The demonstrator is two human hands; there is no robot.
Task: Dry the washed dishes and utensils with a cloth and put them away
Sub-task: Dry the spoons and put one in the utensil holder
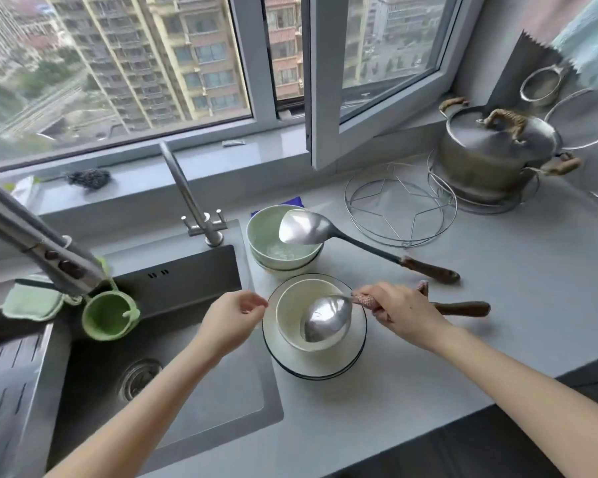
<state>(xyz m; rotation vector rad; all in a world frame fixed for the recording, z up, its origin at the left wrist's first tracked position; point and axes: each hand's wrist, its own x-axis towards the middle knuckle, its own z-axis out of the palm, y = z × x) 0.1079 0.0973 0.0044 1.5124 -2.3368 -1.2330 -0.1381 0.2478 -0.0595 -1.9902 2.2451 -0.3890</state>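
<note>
My right hand grips a pink cloth wrapped round the shaft of a large steel spoon. The spoon's bowl lies over a white bowl, which stands on stacked dark-rimmed plates. Its brown handle end sticks out to the right of the hand. Just left of the plates hovers my left hand, fingers loosely curled and holding nothing. Behind them, a second steel spoon rests across stacked pale green bowls, its brown handle lying on the counter.
The sink with its faucet lies left, and a green strainer cup hangs at a second tap. A wire rack, a lidded steel pot and hanging strainers stand back right. An open window sash juts over the counter.
</note>
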